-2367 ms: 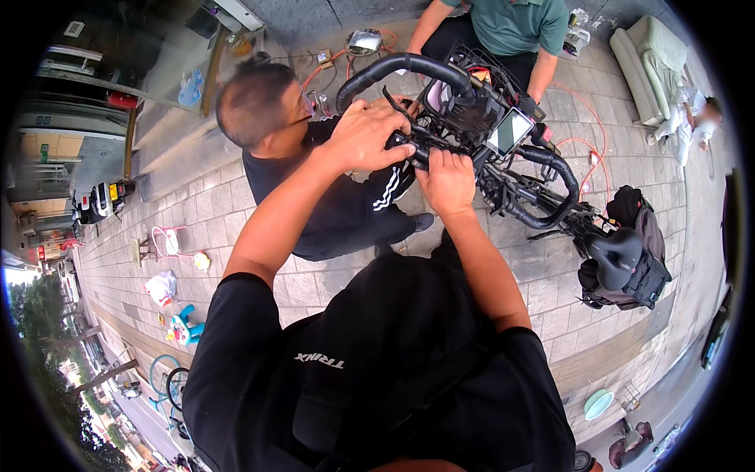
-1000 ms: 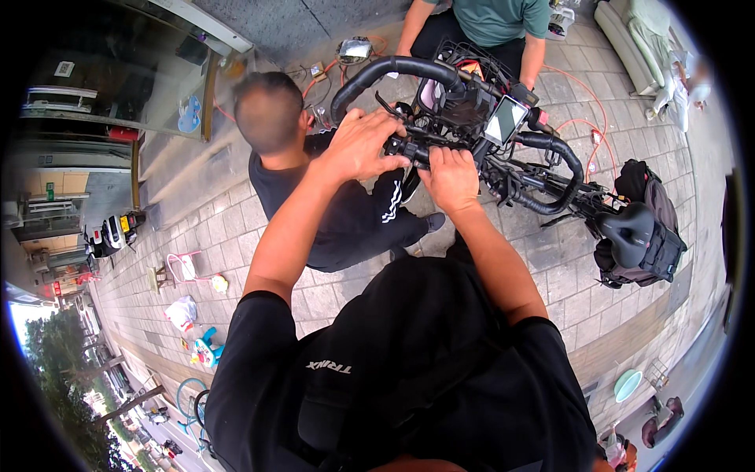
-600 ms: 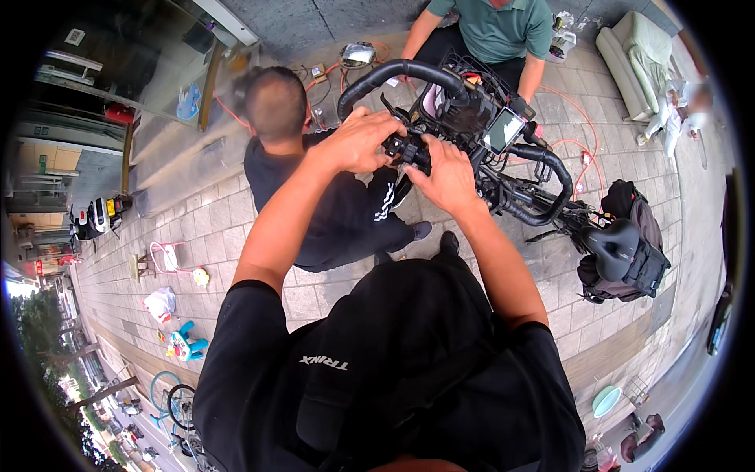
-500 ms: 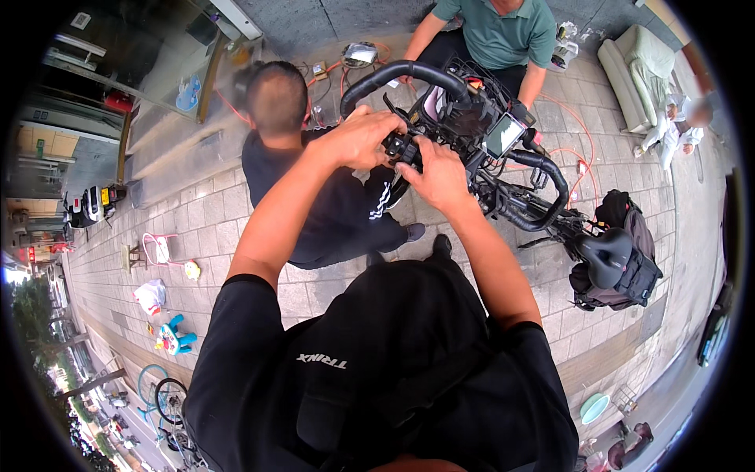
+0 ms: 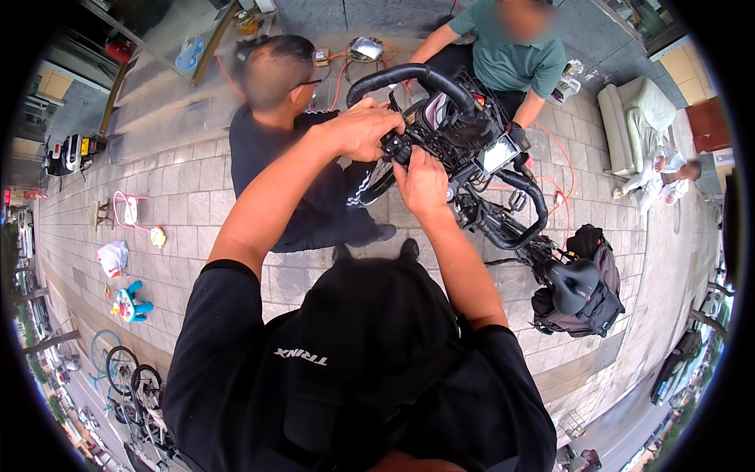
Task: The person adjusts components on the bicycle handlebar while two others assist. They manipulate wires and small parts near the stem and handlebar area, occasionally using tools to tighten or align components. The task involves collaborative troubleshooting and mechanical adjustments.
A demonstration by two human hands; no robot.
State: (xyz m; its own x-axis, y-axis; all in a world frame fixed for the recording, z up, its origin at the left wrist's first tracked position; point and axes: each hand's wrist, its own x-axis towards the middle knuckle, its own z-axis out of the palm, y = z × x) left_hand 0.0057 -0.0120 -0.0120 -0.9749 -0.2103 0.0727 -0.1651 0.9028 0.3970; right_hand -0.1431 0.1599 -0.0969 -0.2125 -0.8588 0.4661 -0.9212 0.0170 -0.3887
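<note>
A black bicycle with curved, tape-wrapped handlebars [image 5: 421,72] stands before me, its front end toward my hands. My left hand [image 5: 370,130] is closed around the left side of a small black blocky part [image 5: 397,148] at the front of the bicycle. Against the part's right side, my right hand [image 5: 425,182] has its fingers bent and pressed together. The fingers hide much of the part, and its exact kind is unclear. Just right of my right hand, a display with a bright screen [image 5: 498,155] sits on the handlebar. Cables bunch up behind it.
One person in dark clothes [image 5: 291,189] crouches at left, close to my left forearm. Another in a green shirt [image 5: 511,55] sits behind the bicycle. A black saddle [image 5: 572,285] and bags [image 5: 605,303] are at right. An orange hose [image 5: 570,181] crosses the paving.
My right hand has shifted: its thumb was stretched along the part and its fingers are now bent in. The crouching person's head has turned right. The whole view has swung slightly.
</note>
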